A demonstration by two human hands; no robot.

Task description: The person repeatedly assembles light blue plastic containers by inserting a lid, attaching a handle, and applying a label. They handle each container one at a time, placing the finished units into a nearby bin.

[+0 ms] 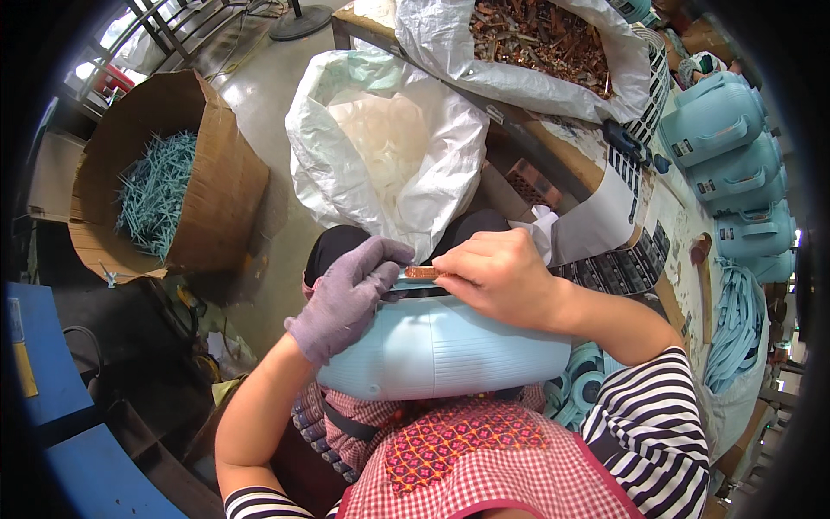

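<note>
Pale blue plastic shell (441, 346) rests braced on the person's lap; the gloved left hand (346, 298) and bare right hand (501, 277) together pinch a small copper strip (422, 272) at its top edge.

— Where does the pale blue ribbed plastic housing (441, 346) sit?

— On the lap, under both hands: the grey-gloved left hand (346, 298) at its left end, the bare right hand (501, 277) on top, a small copper strip (422, 272) between them.

— Beyond the hands?

— An open white woven sack (389, 138). Left of it, a round cardboard drum (216, 173); far right, stacked pale blue plastic shells (735, 164).
</note>
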